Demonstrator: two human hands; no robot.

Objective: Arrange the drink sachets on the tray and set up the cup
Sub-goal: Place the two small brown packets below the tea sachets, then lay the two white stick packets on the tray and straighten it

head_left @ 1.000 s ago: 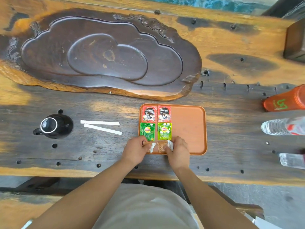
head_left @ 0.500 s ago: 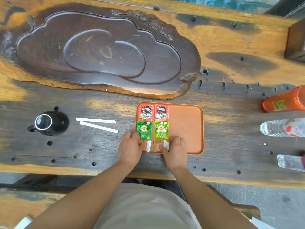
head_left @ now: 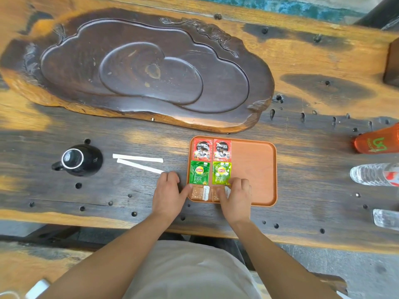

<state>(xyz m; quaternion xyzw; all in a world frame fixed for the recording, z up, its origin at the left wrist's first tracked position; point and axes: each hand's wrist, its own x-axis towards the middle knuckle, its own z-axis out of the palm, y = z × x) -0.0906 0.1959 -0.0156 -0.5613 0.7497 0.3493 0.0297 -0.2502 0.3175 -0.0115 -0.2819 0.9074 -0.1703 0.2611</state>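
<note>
Orange plastic tray [head_left: 254, 169], near right: red, green, brown sachets, left half. Brown sachets [head_left: 199, 192], lifted a second ago, now flat; third row set. Left hand [head_left: 169, 195], right hand [head_left: 236, 196]: fingertips pressing, nothing gripped. White stick sachets [head_left: 138, 161], upturned black ceramic cup [head_left: 77, 160]: left, pending.

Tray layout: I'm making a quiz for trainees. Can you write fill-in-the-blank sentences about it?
1. The tray holds ____ sachets in all.
2. The red sachets lie in the row ____ from the person.
3. The two white sticks lie between the tray and the ____.
4. The right hand partly covers a ____ sachet.

Missing words: six; farthest; cup; brown
</note>
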